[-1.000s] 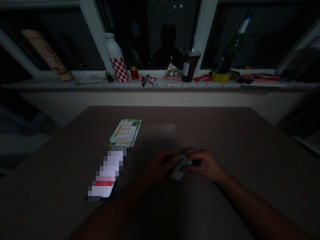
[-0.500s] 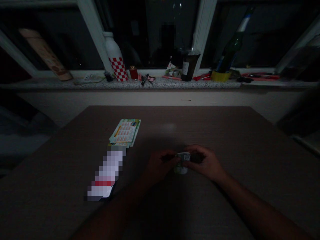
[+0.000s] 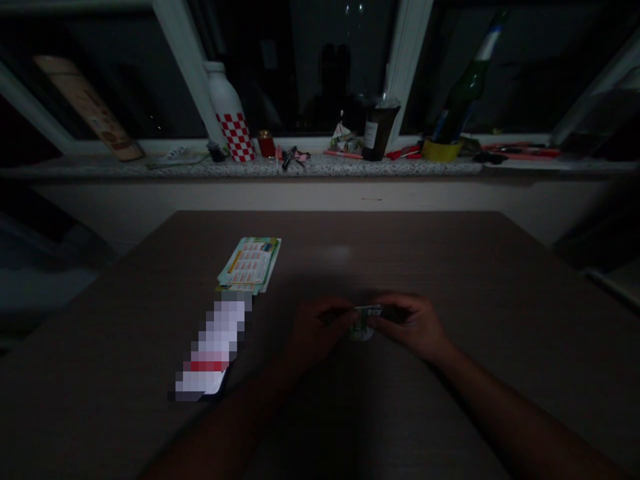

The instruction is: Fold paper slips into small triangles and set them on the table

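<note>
A small folded piece of pale printed paper [image 3: 364, 321] is pinched from both sides near the middle of the brown wood-grain tabletop [image 3: 450, 253]. The left hand [image 3: 316, 331] is curled closed on its nine o'clock edge, the right hand [image 3: 413, 325] on its three o'clock edge. A stack of green-and-orange printed cards [image 3: 250, 264] is laid at ten o'clock, well apart. A red-and-white checked bottle [image 3: 231, 113] is stood farther off at eleven.

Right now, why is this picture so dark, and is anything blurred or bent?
Head view: very dim, so the left hand and right hand pinching the folded paper barely show; a pale glare spot lies on the table beyond them; a pixelated strip hides something to their left; the window frames lean outward, likely lens distortion.
</note>
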A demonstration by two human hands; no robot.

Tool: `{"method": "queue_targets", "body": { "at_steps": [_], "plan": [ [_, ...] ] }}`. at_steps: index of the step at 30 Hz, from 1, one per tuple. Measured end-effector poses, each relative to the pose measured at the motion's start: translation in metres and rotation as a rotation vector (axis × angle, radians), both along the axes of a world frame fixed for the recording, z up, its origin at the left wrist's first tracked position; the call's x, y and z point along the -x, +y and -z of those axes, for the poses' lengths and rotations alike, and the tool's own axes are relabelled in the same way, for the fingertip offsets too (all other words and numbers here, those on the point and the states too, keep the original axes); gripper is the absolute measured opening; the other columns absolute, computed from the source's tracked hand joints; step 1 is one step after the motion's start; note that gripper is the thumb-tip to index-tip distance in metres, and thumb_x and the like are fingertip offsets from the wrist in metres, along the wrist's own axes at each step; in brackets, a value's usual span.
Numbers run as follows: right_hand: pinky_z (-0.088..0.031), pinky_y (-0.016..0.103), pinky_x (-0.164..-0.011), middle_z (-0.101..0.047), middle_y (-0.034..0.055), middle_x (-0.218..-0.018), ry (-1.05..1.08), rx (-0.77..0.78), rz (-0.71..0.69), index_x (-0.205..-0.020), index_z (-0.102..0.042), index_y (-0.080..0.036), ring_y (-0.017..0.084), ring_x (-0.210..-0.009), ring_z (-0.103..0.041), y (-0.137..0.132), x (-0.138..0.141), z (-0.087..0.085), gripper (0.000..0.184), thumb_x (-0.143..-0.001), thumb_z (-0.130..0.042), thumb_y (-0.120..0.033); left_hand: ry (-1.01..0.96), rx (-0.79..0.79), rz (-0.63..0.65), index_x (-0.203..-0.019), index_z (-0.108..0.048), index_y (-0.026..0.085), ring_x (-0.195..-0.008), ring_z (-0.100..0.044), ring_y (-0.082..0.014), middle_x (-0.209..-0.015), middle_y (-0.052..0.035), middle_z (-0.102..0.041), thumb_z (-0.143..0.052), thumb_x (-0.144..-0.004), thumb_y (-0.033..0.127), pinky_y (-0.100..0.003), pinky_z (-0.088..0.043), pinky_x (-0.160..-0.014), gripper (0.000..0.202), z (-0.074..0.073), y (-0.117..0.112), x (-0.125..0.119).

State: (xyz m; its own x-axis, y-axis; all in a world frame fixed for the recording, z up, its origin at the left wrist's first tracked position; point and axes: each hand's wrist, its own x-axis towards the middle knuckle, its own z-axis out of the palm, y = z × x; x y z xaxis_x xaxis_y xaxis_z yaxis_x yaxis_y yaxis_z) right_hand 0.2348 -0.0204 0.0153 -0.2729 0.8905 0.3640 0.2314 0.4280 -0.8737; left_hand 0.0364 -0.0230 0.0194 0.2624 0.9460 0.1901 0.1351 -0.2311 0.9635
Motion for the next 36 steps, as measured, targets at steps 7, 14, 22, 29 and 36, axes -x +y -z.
{"method": "queue_targets", "body": {
  "at_steps": [7, 14, 22, 29, 36],
  "plan": [
    [-0.053, 0.029, -0.066, -0.070, 0.0053, -0.081, 0.021, -0.017, -0.035, -0.086, -0.070, -0.019, 0.017, -0.072, -0.065, -0.0005, 0.0010, -0.0040, 0.013, -0.078, -0.068, -0.029, 0.001, -0.027, -0.010, -0.078, -0.068, 0.018, -0.074, -0.060, -0.0155, -0.077, -0.0028, -0.066, -0.065, -0.077, 0.031, -0.026, -0.047, -0.070, 0.014, 0.0002, 0.0005, 0.0001],
    [-0.053, 0.028, -0.064, -0.071, 0.0046, -0.079, 0.022, -0.046, -0.036, -0.083, -0.070, -0.020, 0.016, -0.070, -0.065, -0.0003, 0.0024, -0.0073, 0.009, -0.078, -0.067, -0.027, 0.025, -0.002, -0.017, -0.078, -0.068, 0.018, -0.073, -0.061, -0.0154, -0.078, -0.0028, -0.067, -0.065, -0.077, 0.032, -0.025, -0.046, -0.069, 0.015, -0.0022, -0.0006, -0.0003],
    [-0.055, 0.029, -0.066, -0.072, 0.0052, -0.082, 0.031, -0.031, -0.040, -0.085, -0.071, -0.020, 0.017, -0.073, -0.066, 0.0002, 0.0008, -0.0060, 0.011, -0.079, -0.067, -0.028, 0.032, -0.103, -0.007, -0.078, -0.068, 0.019, -0.073, -0.060, -0.0153, -0.078, -0.0030, -0.067, -0.063, -0.079, 0.030, -0.026, -0.046, -0.069, 0.012, -0.0021, 0.0009, 0.0013],
    [-0.055, 0.029, -0.067, -0.073, 0.0044, -0.081, 0.064, -0.026, -0.040, -0.080, -0.073, -0.021, 0.017, -0.073, -0.068, 0.0009, -0.0004, -0.0056, 0.007, -0.078, -0.068, -0.026, 0.026, -0.132, -0.004, -0.078, -0.070, 0.020, -0.078, -0.062, -0.0163, -0.083, -0.0038, -0.067, -0.063, -0.079, 0.028, -0.027, -0.047, -0.072, 0.011, -0.0047, 0.0006, 0.0009],
    [-0.055, 0.030, -0.067, -0.073, 0.0044, -0.078, 0.108, -0.019, -0.099, -0.077, -0.074, -0.022, 0.017, -0.072, -0.067, 0.0024, 0.0001, -0.0070, 0.007, -0.078, -0.067, -0.024, 0.040, -0.182, 0.018, -0.078, -0.070, 0.019, -0.080, -0.061, -0.0170, -0.083, -0.0050, -0.066, -0.061, -0.081, 0.027, -0.028, -0.047, -0.074, 0.012, -0.0048, -0.0001, 0.0020]
  ]
}}
